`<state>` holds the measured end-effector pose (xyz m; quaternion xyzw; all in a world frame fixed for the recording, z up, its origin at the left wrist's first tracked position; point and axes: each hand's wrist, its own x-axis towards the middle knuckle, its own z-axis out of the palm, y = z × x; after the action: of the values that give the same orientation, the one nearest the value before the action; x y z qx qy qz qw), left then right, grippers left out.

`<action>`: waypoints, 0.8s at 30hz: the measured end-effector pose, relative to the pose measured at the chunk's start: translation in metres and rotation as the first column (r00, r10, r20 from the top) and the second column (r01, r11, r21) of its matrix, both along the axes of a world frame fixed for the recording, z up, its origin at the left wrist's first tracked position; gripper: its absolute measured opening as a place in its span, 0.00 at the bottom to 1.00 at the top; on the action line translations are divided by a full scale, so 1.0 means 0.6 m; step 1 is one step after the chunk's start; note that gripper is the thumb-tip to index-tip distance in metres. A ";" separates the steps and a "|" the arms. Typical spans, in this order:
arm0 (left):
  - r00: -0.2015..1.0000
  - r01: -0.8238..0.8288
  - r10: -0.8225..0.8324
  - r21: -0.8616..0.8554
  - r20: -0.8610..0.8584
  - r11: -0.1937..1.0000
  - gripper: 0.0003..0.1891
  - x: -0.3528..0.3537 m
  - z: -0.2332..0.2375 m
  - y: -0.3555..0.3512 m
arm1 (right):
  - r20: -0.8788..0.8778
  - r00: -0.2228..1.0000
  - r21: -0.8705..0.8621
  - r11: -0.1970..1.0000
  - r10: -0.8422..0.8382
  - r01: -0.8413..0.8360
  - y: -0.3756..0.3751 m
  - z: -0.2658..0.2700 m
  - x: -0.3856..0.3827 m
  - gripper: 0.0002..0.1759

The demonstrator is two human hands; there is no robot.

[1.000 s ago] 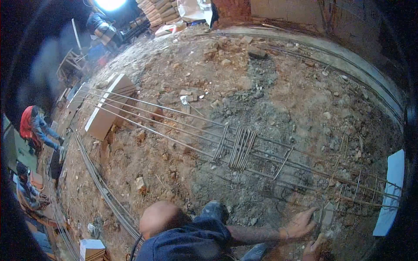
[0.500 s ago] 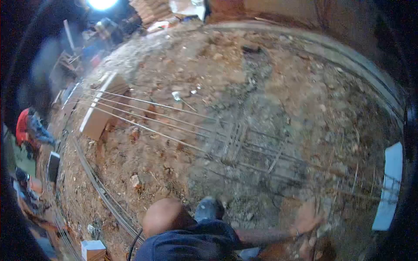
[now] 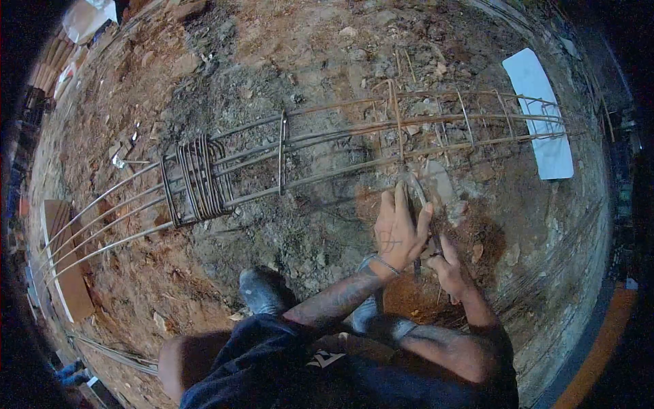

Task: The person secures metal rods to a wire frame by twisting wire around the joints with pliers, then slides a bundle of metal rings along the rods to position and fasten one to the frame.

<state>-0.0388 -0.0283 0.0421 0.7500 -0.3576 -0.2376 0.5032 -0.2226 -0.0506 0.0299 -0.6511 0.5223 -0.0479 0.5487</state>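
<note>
A long cage of thin steel rods (image 3: 327, 136) lies across the ground, with a bunch of stirrups (image 3: 199, 178) around its left part. My left hand (image 3: 402, 228), a band at its wrist, is just below the lowest rod, fingers pointing up and drawn together by a narrow metal tool (image 3: 417, 187); what they pinch is too small to tell. My right hand (image 3: 451, 269) is lower and to the right, its fingers closed around the tool's dark lower end. A single stirrup (image 3: 282, 153) stands farther left on the rods.
Under the cage's right end is a white board (image 3: 548, 129); a brown block with a white edge (image 3: 65, 262) lies beneath its left end. Rough soil and stones surround my shoes (image 3: 264, 290). More thin rods (image 3: 119, 354) lie at lower left.
The view has swung to the right, so the cage shows more fully. Both hands are now together at its lower rod; earlier one arm reached right with its hand spread and blurred.
</note>
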 end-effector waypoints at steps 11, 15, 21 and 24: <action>0.998 0.053 -0.052 0.025 -0.018 0.998 0.37 0.008 0.013 0.009 | -0.339 0.905 0.006 0.963 0.257 -0.271 -0.013 0.119 0.070 0.37; 1.000 0.023 -0.023 0.020 -0.018 1.000 0.37 0.004 0.008 0.007 | -0.380 0.900 -0.123 0.952 0.215 -0.280 -0.002 0.111 0.068 0.36; 0.998 0.034 -0.033 0.015 -0.046 0.999 0.34 0.004 0.003 0.004 | -0.418 0.879 -0.084 0.953 0.230 -0.290 -0.012 0.106 0.074 0.35; 1.000 -0.003 0.003 -0.013 0.012 1.000 0.33 -0.001 -0.002 0.001 | -0.309 0.902 -0.038 0.943 0.302 -0.329 -0.035 0.054 0.031 0.35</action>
<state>-0.0394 -0.0278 0.0407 0.7487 -0.3611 -0.2299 0.5061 -0.2041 -0.0716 0.0623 -0.7507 0.4841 0.1172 0.4341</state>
